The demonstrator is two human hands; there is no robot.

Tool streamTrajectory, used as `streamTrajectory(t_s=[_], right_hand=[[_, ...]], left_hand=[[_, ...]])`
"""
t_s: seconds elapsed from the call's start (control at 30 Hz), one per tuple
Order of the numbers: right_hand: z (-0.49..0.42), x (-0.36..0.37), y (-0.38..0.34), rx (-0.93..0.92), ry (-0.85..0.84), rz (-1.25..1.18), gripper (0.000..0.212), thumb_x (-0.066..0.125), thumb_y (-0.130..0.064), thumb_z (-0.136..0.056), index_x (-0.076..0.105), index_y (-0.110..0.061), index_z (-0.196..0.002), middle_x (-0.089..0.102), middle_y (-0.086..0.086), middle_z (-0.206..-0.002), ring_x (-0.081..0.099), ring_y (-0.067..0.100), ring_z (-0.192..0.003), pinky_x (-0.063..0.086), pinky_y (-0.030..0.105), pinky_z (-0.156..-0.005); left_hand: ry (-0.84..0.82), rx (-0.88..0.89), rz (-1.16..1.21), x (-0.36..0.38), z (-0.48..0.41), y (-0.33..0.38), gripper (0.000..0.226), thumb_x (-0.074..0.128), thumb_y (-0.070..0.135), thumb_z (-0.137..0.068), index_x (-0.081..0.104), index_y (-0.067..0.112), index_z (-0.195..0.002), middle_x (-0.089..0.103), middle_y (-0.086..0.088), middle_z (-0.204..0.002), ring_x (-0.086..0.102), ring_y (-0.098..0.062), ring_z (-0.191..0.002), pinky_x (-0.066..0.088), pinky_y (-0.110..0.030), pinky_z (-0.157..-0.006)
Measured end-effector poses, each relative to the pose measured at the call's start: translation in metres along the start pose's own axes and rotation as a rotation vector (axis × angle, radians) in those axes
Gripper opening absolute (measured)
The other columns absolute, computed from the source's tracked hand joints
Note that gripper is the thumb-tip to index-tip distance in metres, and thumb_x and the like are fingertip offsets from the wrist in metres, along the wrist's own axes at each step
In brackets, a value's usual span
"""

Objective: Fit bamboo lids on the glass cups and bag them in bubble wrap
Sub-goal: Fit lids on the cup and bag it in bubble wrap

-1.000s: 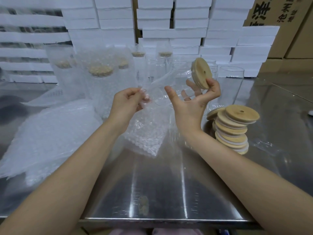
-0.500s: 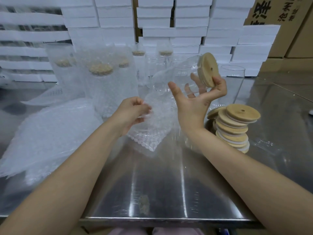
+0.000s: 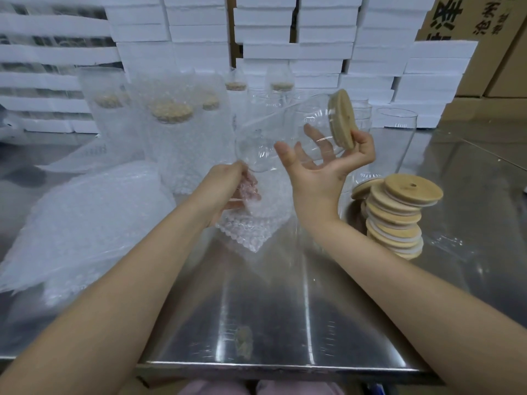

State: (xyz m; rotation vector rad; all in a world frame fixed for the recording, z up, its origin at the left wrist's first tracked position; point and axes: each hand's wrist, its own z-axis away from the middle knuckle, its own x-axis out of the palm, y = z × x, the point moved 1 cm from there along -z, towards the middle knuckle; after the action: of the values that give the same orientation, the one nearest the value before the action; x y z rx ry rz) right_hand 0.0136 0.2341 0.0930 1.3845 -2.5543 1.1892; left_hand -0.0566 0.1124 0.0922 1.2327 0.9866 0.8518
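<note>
My right hand is palm up and holds a clear glass cup on its side, fingers curled at the rim end. A bamboo lid sits on the cup's mouth, facing right. The cup's base points left and down, just above my left hand. That hand pinches the top of a small bubble wrap bag, which hangs down to the steel table. Whether the cup's base is inside the bag's mouth I cannot tell.
A leaning stack of bamboo lids stands right of my right wrist. Empty glass cups stand behind it. Bagged, lidded cups stand at the back left, and a pile of bubble wrap bags lies left. White boxes line the back.
My left hand has come down and towards me with the bag. The right hand has lifted and tipped the lidded cup so its base now nears the bag's top.
</note>
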Motion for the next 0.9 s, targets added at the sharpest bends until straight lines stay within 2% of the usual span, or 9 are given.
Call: streamTrajectory(t_s=[0.17,0.27,0.37,0.43,0.53,0.63,0.7,0.8,0.9], right_hand=[[0.002,-0.002,0.008,0.035,-0.112,0.074,0.081,0.088,-0.007,-0.066,0.024,-0.025,-0.111,0.02,0.015,-0.141,0.048,0.035,-0.124,0.051,0.045,-0.097],[-0.003,-0.009,0.009,-0.006,-0.157,0.189,0.079,0.085,-0.018,-0.068,0.025,-0.026,-0.118,0.028,0.005,-0.137,0.058,0.02,-0.109,0.054,0.042,-0.088],[-0.004,-0.013,0.011,-0.039,-0.166,0.285,0.081,0.081,-0.026,-0.069,0.024,-0.025,-0.126,0.031,0.0,-0.136,0.06,0.015,-0.103,0.054,0.042,-0.083],[-0.003,-0.013,0.012,-0.057,-0.122,0.301,0.08,0.079,-0.026,-0.069,0.024,-0.023,-0.127,0.031,0.003,-0.139,0.058,0.018,-0.105,0.054,0.039,-0.085],[-0.004,-0.012,0.013,-0.065,-0.046,0.286,0.078,0.078,-0.024,-0.069,0.024,-0.021,-0.125,0.029,0.011,-0.141,0.056,0.026,-0.111,0.052,0.037,-0.09],[-0.007,-0.014,0.014,-0.068,-0.001,0.255,0.073,0.079,-0.022,-0.072,0.026,-0.025,-0.122,0.026,0.006,-0.14,0.054,0.026,-0.114,0.051,0.036,-0.093],[-0.008,-0.014,0.014,-0.057,0.029,0.234,0.073,0.08,-0.022,-0.073,0.026,-0.029,-0.121,0.025,0.006,-0.141,0.055,0.021,-0.113,0.051,0.034,-0.094],[-0.008,-0.013,0.014,-0.043,0.041,0.214,0.073,0.08,-0.02,-0.075,0.025,-0.03,-0.122,0.026,0.007,-0.143,0.056,0.014,-0.11,0.05,0.032,-0.094],[-0.007,-0.013,0.014,-0.021,0.027,0.159,0.074,0.08,-0.016,-0.076,0.024,-0.028,-0.122,0.024,0.009,-0.143,0.054,0.019,-0.115,0.049,0.035,-0.098]], left_hand=[[0.088,-0.077,0.148,-0.004,-0.002,-0.004,0.031,0.034,0.022,-0.092,0.055,0.011,-0.073,0.063,-0.003,-0.051,0.068,-0.026,-0.062,0.049,-0.027,-0.056],[0.23,-0.049,0.194,-0.009,-0.008,-0.002,0.027,0.039,0.02,-0.093,0.056,0.013,-0.074,0.062,0.001,-0.052,0.063,-0.018,-0.056,0.05,-0.021,-0.05],[0.289,0.013,0.197,-0.015,-0.014,-0.003,0.007,0.05,0.012,-0.09,0.055,0.012,-0.085,0.061,-0.004,-0.073,0.061,-0.016,-0.06,0.052,-0.024,-0.057],[0.339,0.15,-0.003,-0.018,-0.012,-0.007,0.021,0.06,0.004,-0.084,0.048,0.012,-0.099,0.056,-0.007,-0.093,0.058,-0.016,-0.072,0.052,-0.028,-0.072],[0.42,0.595,-0.655,-0.016,-0.006,-0.007,0.038,0.059,-0.015,-0.071,0.055,0.01,-0.099,0.045,-0.008,-0.108,0.047,-0.022,-0.102,0.038,-0.029,-0.09],[0.267,0.707,-0.769,-0.009,-0.002,-0.005,0.025,0.058,-0.01,-0.077,0.066,0.012,-0.086,0.058,0.002,-0.092,0.056,-0.021,-0.097,0.038,-0.027,-0.089],[0.179,0.663,-0.717,-0.004,-0.002,-0.007,0.012,0.058,0.01,-0.088,0.067,0.012,-0.095,0.062,0.005,-0.083,0.063,-0.021,-0.087,0.043,-0.026,-0.082],[0.122,0.528,-0.849,-0.003,-0.006,-0.014,0.034,0.052,0.048,-0.093,0.065,0.021,-0.109,0.061,0.012,-0.084,0.058,-0.018,-0.084,0.044,-0.034,-0.085],[-0.079,0.596,-0.801,-0.002,-0.008,-0.016,0.028,0.069,0.023,-0.085,0.063,0.024,-0.112,0.064,0.016,-0.094,0.048,-0.003,-0.064,0.045,-0.027,-0.075]])
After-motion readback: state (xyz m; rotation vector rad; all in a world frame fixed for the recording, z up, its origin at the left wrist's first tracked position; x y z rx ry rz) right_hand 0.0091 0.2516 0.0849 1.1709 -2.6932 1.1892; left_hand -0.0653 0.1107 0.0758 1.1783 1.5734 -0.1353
